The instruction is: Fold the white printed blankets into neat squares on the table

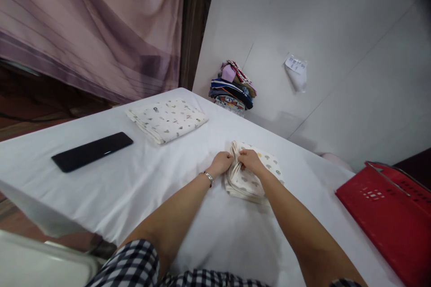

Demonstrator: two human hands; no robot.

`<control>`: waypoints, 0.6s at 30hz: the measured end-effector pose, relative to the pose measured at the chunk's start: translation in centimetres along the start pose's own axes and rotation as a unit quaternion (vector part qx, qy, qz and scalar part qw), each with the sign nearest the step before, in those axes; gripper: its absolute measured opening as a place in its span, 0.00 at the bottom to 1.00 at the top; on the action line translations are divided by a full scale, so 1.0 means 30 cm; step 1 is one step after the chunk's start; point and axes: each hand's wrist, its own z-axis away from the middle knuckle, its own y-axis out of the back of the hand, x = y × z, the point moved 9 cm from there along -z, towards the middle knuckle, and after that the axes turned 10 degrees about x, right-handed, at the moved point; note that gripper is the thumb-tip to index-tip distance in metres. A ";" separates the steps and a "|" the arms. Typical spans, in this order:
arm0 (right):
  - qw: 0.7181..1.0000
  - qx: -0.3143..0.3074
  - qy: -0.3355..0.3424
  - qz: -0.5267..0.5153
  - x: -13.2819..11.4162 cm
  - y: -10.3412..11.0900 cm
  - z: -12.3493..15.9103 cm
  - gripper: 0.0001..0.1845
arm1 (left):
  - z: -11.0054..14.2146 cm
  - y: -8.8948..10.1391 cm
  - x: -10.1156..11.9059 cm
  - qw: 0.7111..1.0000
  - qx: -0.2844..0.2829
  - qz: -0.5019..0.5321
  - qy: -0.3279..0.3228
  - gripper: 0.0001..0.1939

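Note:
A folded white cloth [248,184] with a grey and yellow print lies in front of me on the white-covered table. Its left edge is lifted into several bunched layers. My left hand [222,163] has its fingers closed on those layers from the left, with a bracelet on the wrist. From the right, my right hand [251,160] pinches the same raised folds, its fingertips partly hidden by the cloth. Farther left lies a second folded cloth [175,119], white with small leaf-like prints, touched by neither hand.
A black phone-like slab [92,151] lies on the tablecloth [151,188] at left. A stack of folded clothes [233,87] stands beyond the far edge. At right is a red plastic basket [387,215]. A labelled plastic bag [296,73] lies on the pale floor.

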 end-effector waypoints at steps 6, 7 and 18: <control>1.000 0.010 0.006 0.013 -0.031 -0.002 0.000 0.05 | 0.004 0.010 0.014 1.000 0.007 0.005 -0.011 0.10; 1.000 0.010 0.005 0.014 -0.033 -0.006 0.000 0.05 | 0.004 0.014 0.014 1.000 0.007 0.009 -0.008 0.10; 0.999 -0.028 -0.015 -0.013 -0.029 -0.030 0.005 0.12 | 0.027 -0.012 0.007 0.989 -0.082 0.110 0.058 0.09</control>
